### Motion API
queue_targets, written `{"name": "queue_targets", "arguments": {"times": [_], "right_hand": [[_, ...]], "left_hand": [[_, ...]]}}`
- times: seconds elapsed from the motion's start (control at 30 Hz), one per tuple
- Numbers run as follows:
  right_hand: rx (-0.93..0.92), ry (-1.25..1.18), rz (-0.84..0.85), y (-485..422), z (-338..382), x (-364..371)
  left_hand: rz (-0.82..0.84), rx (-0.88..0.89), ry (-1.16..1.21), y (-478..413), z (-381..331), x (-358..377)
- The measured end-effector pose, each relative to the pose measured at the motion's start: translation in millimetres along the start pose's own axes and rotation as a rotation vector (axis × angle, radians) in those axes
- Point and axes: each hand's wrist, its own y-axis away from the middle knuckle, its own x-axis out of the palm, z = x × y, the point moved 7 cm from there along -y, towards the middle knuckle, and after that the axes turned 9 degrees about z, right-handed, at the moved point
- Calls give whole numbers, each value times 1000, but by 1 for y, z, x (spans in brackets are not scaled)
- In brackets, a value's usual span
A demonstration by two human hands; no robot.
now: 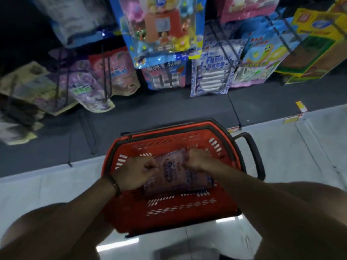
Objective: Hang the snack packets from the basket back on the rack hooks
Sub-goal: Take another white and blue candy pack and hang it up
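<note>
A red plastic basket (187, 211) with black handles sits on the floor below me. Inside it lies a pale pink and blue snack packet (171, 170). My left hand (134, 170) grips the packet's left edge, and my right hand (199, 159) grips its top right corner. Both hands are inside the basket. Above, the rack's black wire hooks (223, 44) carry hanging packets, among them a blue and white packet (212, 72) with a similar print. The view is blurred by motion.
Rows of coloured packets hang across the rack: purple (82, 85) and pink ones (120, 72) at left, yellow-green boxes (311, 44) at right. A dark base shelf (169, 109) runs below them. Yellow price tags (293, 119) line its edge. Pale floor tiles surround the basket.
</note>
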Motion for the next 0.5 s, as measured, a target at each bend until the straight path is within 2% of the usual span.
{"name": "queue_targets", "arguments": {"times": [0.07,0.17,0.23,0.37,0.5], "right_hand": [[85,-69,20,-11,-15,23],[172,-298,23,-30,-41,61],[231,-511,40,-42,-50,83],[272,-973,26,-53,-47,106],[182,-948,45,-51,-33,111]], "left_hand": [[5,-10,-3,5,14,10],[169,14,-73,0,6,24],[219,38,-25,-10,-2,26],[198,-26,105,-23,1,21],[247,-77,60,-29,8,21]]}}
